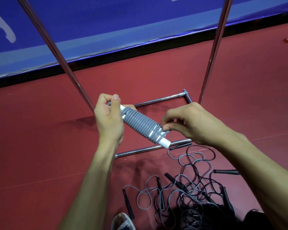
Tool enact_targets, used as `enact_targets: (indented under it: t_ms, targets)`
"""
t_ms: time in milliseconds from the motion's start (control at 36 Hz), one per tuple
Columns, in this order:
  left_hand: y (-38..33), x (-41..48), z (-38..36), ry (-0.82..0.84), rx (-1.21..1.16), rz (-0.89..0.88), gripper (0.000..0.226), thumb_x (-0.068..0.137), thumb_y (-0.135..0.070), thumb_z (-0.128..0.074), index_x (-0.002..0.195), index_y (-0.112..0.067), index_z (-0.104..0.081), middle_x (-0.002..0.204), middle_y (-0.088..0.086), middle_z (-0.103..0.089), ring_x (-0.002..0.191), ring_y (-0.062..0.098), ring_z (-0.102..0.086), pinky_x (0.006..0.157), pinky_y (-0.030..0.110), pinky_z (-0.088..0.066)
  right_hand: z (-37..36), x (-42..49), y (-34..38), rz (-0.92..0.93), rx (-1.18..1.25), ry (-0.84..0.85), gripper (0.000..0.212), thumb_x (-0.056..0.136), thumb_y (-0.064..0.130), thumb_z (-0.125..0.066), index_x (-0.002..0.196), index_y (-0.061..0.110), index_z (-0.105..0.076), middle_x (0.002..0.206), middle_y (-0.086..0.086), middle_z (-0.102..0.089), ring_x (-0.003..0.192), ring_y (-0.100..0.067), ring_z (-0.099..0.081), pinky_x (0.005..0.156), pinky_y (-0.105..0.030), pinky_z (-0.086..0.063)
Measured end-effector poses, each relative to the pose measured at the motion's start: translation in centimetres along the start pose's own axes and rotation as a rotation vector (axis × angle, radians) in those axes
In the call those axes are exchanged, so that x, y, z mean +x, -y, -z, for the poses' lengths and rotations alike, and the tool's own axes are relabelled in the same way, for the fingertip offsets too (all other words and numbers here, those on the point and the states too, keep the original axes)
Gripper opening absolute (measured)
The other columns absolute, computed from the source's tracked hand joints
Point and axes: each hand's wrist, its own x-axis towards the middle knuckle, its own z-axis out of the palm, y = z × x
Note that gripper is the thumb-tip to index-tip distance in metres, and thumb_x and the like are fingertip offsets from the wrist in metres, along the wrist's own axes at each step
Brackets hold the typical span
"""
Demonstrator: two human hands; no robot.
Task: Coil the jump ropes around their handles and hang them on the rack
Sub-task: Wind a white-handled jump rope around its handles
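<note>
**Tail end being tucked at the near end of the bundle**

And there it was: the grey rope sat wound in tight, even turns along the white handles. The whole bundle was held slantwise in mid-air over the red floor, just in front of the rack and its low base bars.

The left hand gripped the far-left end, fingers curled round the handle tips, thumb laid on top. The right hand worked the near-right end. Its thumb and fingertips pinched the rope where a few strands crossed slantwise over the coil, which looked like the tail being tucked in.

This looked a light load, no strain in either wrist. The cord seemed smooth, springy plastic, the sort that wants to unwind the moment it is freed, so that pinch needed to hold until the end was locked under a turn. The handles were the stiff part. The bare white ends poking out of the coil were the safe places to hold, since squeezing the turns themselves could slide them along.

The rack's chrome uprights rose on the left and right, with the hanging rail out of view. On the near right lay the loose ropes, a grey and black tangle with black handles, not yet coiled. A shoe toe showed at the near edge.
</note>
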Motion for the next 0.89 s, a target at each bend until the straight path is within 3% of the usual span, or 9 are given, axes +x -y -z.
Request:
enact_targets:
  t_ms: [83,167,306,361,528,583,667,778,889]
  targets:
    - [0.1,0.0,-0.1,-0.011,-0.093,0.066,0.019,0.091,-0.024,-0.054,0.076,-0.015,-0.048,0.064,0.020,-0.054,0.053,0.027,-0.061,0.060,0.047,-0.049,0.1,-0.1,0.0,-0.007,0.060,0.008,0.008,0.088,0.021,-0.072,0.086,0.024,-0.065,0.071,0.011,-0.067,0.061,-0.012,-0.054,0.059,-0.017,-0.040]
    - [-0.2,-0.2,-0.4,0.021,-0.193,0.122,0.023,0.102,-0.009,-0.042,0.079,-0.009,-0.040,0.047,0.008,-0.053,0.044,0.022,-0.058,0.052,0.037,-0.052,0.5,-0.1,0.3,-0.027,0.129,-0.003,0.020,0.082,0.027,-0.077,0.082,0.027,-0.057,0.060,0.006,-0.059,0.052,-0.009,-0.048,0.052,-0.012,-0.033]
    - [-0.6,-0.6,-1.0,0.037,-0.243,0.202,0.025,0.103,-0.007,-0.039,0.078,-0.009,-0.040,0.047,0.009,-0.045,0.041,0.021,-0.053,0.048,0.032,-0.050,0.9,-0.1,0.8,-0.026,0.440,-0.004,0.024,0.076,0.026,-0.076,0.071,0.010,-0.059,0.051,-0.009,-0.047,0.047,-0.004,-0.039,0.049,-0.014,-0.033]
    - [-0.6,-0.7,-1.1,0.045,-0.268,0.219,0.025,0.103,-0.008,-0.040,0.078,-0.009,-0.040,0.047,0.010,-0.044,0.041,0.021,-0.052,0.048,0.031,-0.049,0.8,-0.2,0.7,-0.024,0.553,-0.022,0.026,0.075,0.025,-0.080,0.070,0.007,-0.062,0.052,-0.003,-0.047,0.048,-0.003,-0.039,0.048,-0.013,-0.033]
    - [-1.2,-1.0,-1.3,0.029,-0.332,0.273,0.024,0.103,-0.010,-0.042,0.079,-0.009,-0.042,0.053,0.016,-0.049,0.044,0.022,-0.057,0.046,0.031,-0.050,0.5,-0.4,0.2,-0.012,0.773,0.009,0.014,0.066,0.025,-0.080,0.075,0.018,-0.071,0.062,-0.002,-0.061,0.057,-0.009,-0.050,0.053,-0.018,-0.038]
    - [-1.5,-1.0,-1.3,0.019,-0.362,0.289,0.024,0.103,-0.010,-0.041,0.079,-0.009,-0.042,0.049,0.012,-0.049,0.045,0.022,-0.058,0.044,0.030,-0.050,0.3,-0.3,0.2,-0.010,0.769,-0.002,0.008,0.071,0.019,-0.080,0.072,0.024,-0.074,0.063,-0.011,-0.062,0.055,-0.014,-0.047,0.049,-0.024,-0.036]
    - [-1.8,-1.1,-1.4,0.019,-0.388,0.306,0.024,0.103,-0.010,-0.040,0.079,-0.009,-0.040,0.043,0.003,-0.048,0.045,0.020,-0.057,0.044,0.029,-0.050,0.0,-0.1,0.4,-0.040,0.796,-0.053,0.019,0.076,0.011,-0.072,0.067,0.027,-0.073,0.062,-0.023,-0.057,0.050,-0.013,-0.042,0.046,-0.022,-0.034]
    - [-1.9,-1.2,-1.7,-0.007,-0.407,0.344,0.024,0.102,-0.011,-0.041,0.078,-0.009,-0.041,0.045,0.001,-0.043,0.045,0.020,-0.056,0.043,0.029,-0.049,-0.4,-0.2,0.3,-0.093,0.786,-0.060,0.008,0.074,0.012,-0.072,0.069,0.017,-0.067,0.052,-0.009,-0.056,0.046,-0.019,-0.043,0.044,-0.022,-0.035]
    - [-1.7,-1.1,-1.8,-0.042,-0.417,0.384,0.026,0.102,-0.012,-0.042,0.077,-0.009,-0.041,0.045,0.000,-0.042,0.044,0.020,-0.055,0.043,0.028,-0.049,-0.7,-0.3,0.2,-0.134,0.837,-0.045,0.021,0.076,0.013,-0.078,0.069,0.010,-0.059,0.051,-0.004,-0.059,0.044,-0.020,-0.039,0.042,-0.019,-0.031]
